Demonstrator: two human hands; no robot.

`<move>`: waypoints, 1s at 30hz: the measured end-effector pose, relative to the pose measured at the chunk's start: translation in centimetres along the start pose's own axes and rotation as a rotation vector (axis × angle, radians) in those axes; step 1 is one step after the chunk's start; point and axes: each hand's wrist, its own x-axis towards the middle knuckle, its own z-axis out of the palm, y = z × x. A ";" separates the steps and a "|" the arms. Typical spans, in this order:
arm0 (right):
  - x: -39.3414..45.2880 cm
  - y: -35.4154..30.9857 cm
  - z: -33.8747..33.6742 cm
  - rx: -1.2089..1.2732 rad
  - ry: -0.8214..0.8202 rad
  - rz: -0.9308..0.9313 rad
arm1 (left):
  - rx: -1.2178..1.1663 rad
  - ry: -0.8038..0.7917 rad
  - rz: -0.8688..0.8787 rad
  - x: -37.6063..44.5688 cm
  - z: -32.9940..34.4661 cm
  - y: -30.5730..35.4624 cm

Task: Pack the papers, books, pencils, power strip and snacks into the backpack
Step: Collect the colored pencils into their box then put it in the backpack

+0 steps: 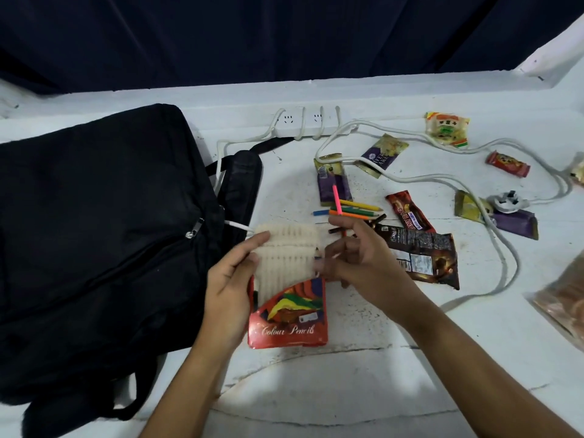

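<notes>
Both hands work at a red pencil box point(289, 320) lying on the white worktop point(363, 390) just beside the black backpack point(101, 222). A pale ridged tray point(286, 257) sticks out of the box's top end. The left hand point(232, 289) has its fingers clamped on the tray's left edge, and the right hand point(357, 257) pinches a pink pencil point(337, 200) that points up and away. What the tray slots hold cannot be made out. Several loose pencils point(354, 211) lie in a bunch behind the right hand. A white power strip point(305, 123) sits at the back with its cord point(493, 248) trailing across the scattered snack packets point(414, 213). The backpack lies flat, its zip point(194, 229) closed.
</notes>
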 end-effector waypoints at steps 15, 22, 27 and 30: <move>5.3 0.7 4.3 -0.738 0.047 -0.169 | 0.175 0.176 0.084 1.5 -5.0 3.6; 5.2 0.2 5.0 -1.086 -0.038 -0.255 | 0.164 0.169 -0.001 1.3 -4.8 3.2; 5.2 -0.4 4.8 -1.195 -0.018 -0.331 | 0.154 0.165 -0.057 1.3 -4.9 2.9; 5.2 -0.6 4.9 -1.294 -0.033 -0.334 | 0.168 0.156 -0.075 1.4 -5.0 2.6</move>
